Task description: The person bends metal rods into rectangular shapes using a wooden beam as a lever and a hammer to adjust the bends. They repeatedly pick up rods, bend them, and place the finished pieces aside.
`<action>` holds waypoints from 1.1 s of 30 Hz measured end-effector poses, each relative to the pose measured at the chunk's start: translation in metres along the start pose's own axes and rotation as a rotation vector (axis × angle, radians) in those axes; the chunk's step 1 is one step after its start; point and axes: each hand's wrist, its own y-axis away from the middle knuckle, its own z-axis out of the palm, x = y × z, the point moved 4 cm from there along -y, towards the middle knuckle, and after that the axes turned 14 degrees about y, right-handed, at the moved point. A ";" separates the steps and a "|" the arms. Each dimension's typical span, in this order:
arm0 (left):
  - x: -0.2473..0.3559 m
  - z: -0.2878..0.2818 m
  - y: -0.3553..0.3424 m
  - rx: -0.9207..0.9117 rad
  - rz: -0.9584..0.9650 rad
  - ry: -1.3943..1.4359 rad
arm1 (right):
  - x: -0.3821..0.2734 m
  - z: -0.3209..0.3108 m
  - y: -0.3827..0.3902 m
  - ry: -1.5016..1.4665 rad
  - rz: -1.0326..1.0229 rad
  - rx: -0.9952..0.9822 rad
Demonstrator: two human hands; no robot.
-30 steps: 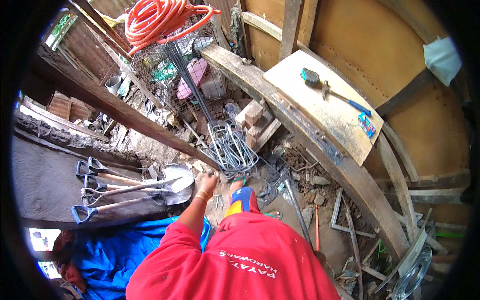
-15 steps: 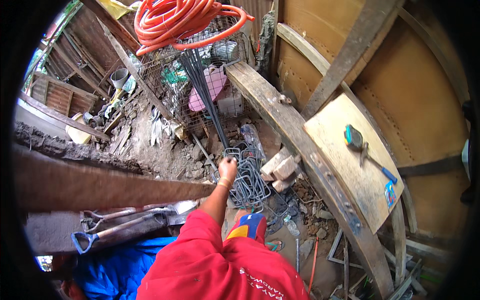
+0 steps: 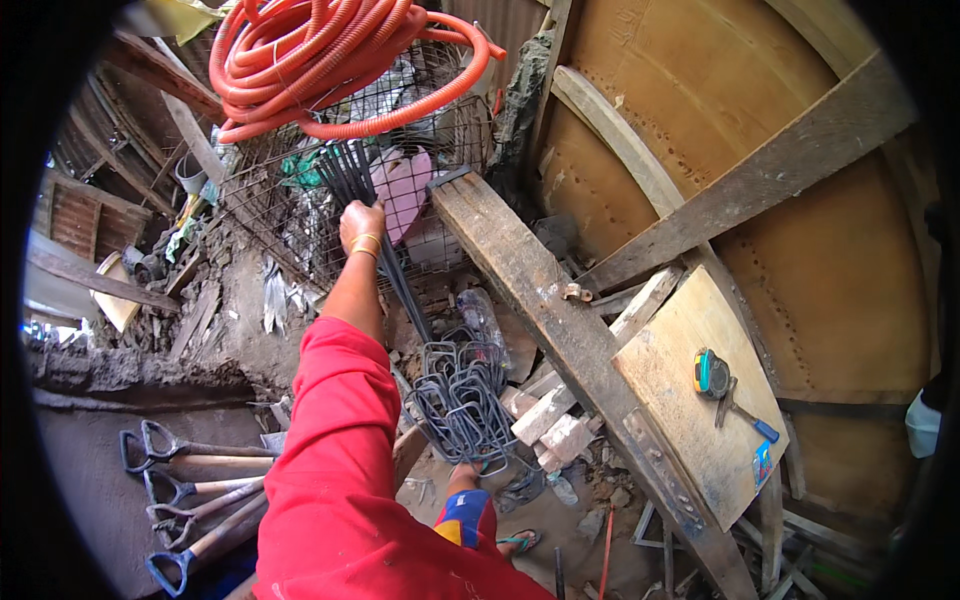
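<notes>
My left hand (image 3: 362, 226) is closed round a bundle of long dark metal rods (image 3: 402, 295), with a yellow band at its wrist. The rods lean against a wire mesh cage (image 3: 445, 215), their tops fanned out above my fist. Their lower ends reach a heap of bent steel rebar loops (image 3: 463, 400) on the ground, where the exact contact is hidden. A pink piece (image 3: 402, 195) shows behind the rods. My red-sleeved arm stretches up from the lower edge. My right hand is out of view.
Coiled orange corrugated hose (image 3: 320, 65) rests on the cage. Several shovels (image 3: 215, 490) lie at left. A thick wooden beam (image 3: 540, 285) crosses at right beside a board (image 3: 690, 400) holding a tape measure (image 3: 711, 374) and a hammer (image 3: 745, 420). Wood blocks (image 3: 552, 420) lie by the loops.
My left hand has moved up and left, from above the rebar loops to a hold on the rods. The view has shifted; the plank across the left is gone and more shovels show.
</notes>
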 end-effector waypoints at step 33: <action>0.326 -0.306 0.208 -0.671 0.893 1.453 | 0.069 0.238 0.167 -0.073 0.148 -0.184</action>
